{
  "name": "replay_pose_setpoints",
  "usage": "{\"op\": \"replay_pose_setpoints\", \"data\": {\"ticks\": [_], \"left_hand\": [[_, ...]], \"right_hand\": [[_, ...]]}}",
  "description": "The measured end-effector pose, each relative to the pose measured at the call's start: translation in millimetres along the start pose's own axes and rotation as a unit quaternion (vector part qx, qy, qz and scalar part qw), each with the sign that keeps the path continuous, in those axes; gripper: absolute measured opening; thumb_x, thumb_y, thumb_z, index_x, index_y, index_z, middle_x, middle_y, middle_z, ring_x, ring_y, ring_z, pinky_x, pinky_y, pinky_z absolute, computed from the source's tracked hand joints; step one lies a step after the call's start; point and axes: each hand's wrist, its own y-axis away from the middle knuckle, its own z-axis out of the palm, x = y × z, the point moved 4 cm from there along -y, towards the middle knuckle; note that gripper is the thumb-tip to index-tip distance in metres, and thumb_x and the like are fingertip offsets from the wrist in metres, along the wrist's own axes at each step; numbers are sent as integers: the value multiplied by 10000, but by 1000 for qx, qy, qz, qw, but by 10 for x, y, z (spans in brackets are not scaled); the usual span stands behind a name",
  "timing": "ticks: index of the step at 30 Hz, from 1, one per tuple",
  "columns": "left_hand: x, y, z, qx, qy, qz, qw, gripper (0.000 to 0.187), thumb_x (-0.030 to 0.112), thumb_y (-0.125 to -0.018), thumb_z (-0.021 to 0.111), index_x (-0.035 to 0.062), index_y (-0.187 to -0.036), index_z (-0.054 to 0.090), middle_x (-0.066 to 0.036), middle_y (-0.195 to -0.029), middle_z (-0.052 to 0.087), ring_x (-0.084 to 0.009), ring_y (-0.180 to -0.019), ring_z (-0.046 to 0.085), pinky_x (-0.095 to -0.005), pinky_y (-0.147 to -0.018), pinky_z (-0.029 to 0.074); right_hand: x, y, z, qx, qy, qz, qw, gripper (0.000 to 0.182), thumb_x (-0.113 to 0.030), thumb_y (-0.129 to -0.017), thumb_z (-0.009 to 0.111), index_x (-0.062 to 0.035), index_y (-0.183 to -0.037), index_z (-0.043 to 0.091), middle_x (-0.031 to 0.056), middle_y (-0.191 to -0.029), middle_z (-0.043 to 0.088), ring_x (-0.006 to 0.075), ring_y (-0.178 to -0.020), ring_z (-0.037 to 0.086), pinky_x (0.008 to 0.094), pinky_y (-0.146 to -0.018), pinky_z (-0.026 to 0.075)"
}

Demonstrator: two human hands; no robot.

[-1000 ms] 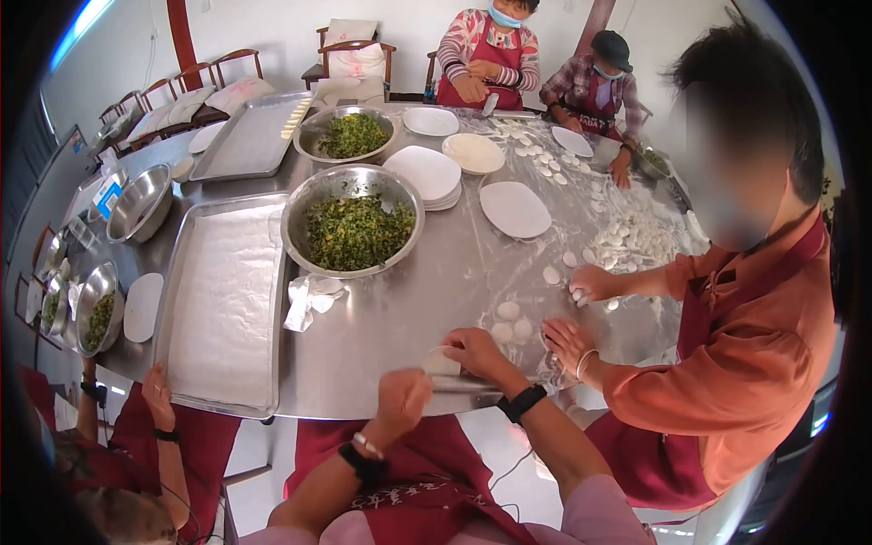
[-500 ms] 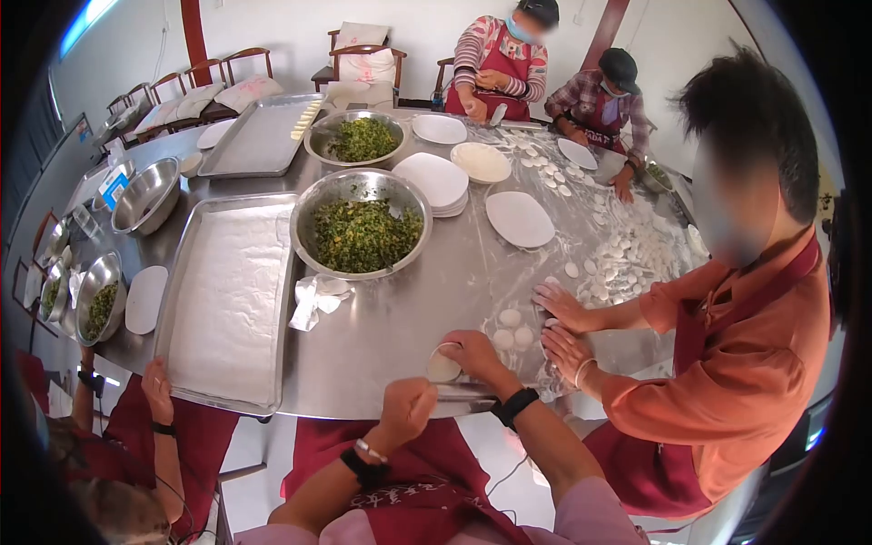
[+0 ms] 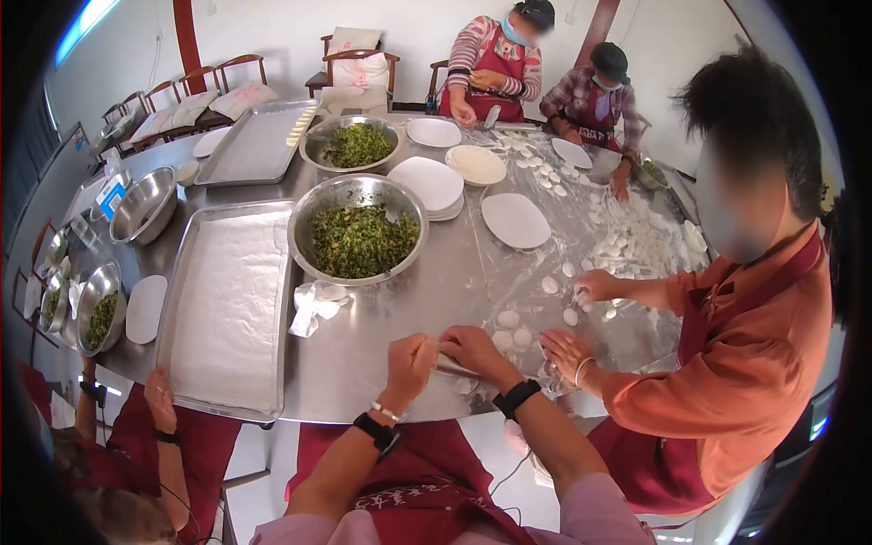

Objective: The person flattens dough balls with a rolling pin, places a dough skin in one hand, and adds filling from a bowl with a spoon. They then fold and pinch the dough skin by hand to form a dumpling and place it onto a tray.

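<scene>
My left hand [image 3: 411, 363] is closed in a fist just over the steel table [image 3: 363, 386], near its front edge. Close beside it, my right hand [image 3: 474, 351] has its fingers curled down. Under and between the two hands shows a narrow greyish strip [image 3: 452, 368]; I cannot make out what it is. The round dough wrapper is not clearly visible now. To the right of my hands sit several white dough balls [image 3: 509, 320]. A crumpled white cloth or paper [image 3: 318, 304] lies to the left.
A paper-lined tray [image 3: 227, 309] and steel bowls of chopped green filling [image 3: 359, 238] stand left and ahead. Beyond are stacked white plates [image 3: 427, 186] and floured dough pieces [image 3: 627, 232]. A co-worker in orange [image 3: 745, 336] works at right; another person's hand [image 3: 160, 400] touches the tray.
My left fist has moved up beside my right hand, which lifted slightly. The pale dough disc is no longer visible at my right fingers. The orange-sleeved co-worker's far hand shifted right.
</scene>
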Motion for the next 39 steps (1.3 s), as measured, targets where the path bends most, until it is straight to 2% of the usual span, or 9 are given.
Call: {"op": "replay_pose_setpoints", "data": {"ticks": [8, 11, 17, 23, 26, 28, 31, 35, 39], "left_hand": [[168, 602, -111, -60, -79, 26, 995, 341, 119, -920, 542, 13, -597, 508, -99, -507, 460, -161, -455, 486, -349, -447, 352], [145, 504, -95, -44, -66, 39, 996, 342, 103, -923, 528, 11, -595, 500, -84, -510, 484, -143, -457, 483, -336, -445, 358], [-65, -191, 61, 14, 27, -35, 999, 329, 66, -921, 509, 6, -597, 505, -44, -521, 528, -110, -465, 482, -297, -444, 361], [195, 324, -80, -33, -65, 9, 997, 316, 84, -915, 526, 13, -607, 509, -77, -515, 510, -139, -455, 469, -325, -447, 349], [257, 635, -110, -75, -112, 84, 987, 319, 88, -910, 534, 18, -601, 492, -89, -518, 495, -163, -449, 461, -345, -451, 349], [277, 694, -112, -73, -110, 82, 988, 323, 82, -907, 537, 19, -597, 470, -88, -522, 487, -172, -445, 457, -348, -454, 357], [243, 465, -88, -45, -77, 32, 996, 325, 74, -905, 534, 20, -595, 456, -85, -522, 480, -163, -444, 449, -340, -455, 362], [14, -101, 40, -3, 62, -47, 997, 324, 74, -913, 514, 16, -595, 496, -78, -513, 485, -131, -450, 445, -317, -454, 361], [15, 29, -13, -9, -15, -16, 1000, 318, 70, -907, 520, 16, -595, 495, -72, -515, 481, -118, -456, 441, -312, -450, 347]], "right_hand": [[53, 105, 46, 21, -17, 20, 999, 194, -230, -831, 638, -53, -880, 702, 157, -822, 679, 345, -807, 648, 432, -732, 502], [100, 179, -38, 8, -3, 38, 999, 195, -222, -832, 634, -48, -884, 704, 156, -835, 685, 351, -822, 651, 438, -744, 505], [190, 54, -65, 30, 33, 6, 999, 188, -215, -829, 646, -55, -905, 707, 155, -855, 692, 355, -858, 655, 441, -765, 509], [32, 116, 51, 13, 51, -5, 999, 209, -235, -833, 647, -59, -924, 709, 156, -868, 694, 348, -869, 655, 432, -767, 508], [-4, 82, 69, 4, 23, 20, 1000, 217, -245, -829, 655, -56, -921, 709, 159, -863, 691, 350, -853, 655, 433, -757, 507], [63, 108, 42, -2, -26, 46, 999, 217, -247, -828, 656, -54, -911, 709, 161, -854, 689, 350, -837, 655, 433, -748, 508], [162, 153, 25, -7, -3, -9, 1000, 220, -221, -835, 661, -30, -939, 697, 172, -806, 668, 321, -747, 651, 406, -688, 499], [112, 68, -44, 5, 35, 5, 999, 207, -231, -815, 652, -51, -901, 709, 162, -863, 691, 346, -830, 657, 417, -738, 512], [63, 32, 28, 0, -1, -1, 1000, 205, -230, -821, 643, -49, -896, 706, 156, -868, 692, 356, -837, 652, 420, -746, 509]]}}
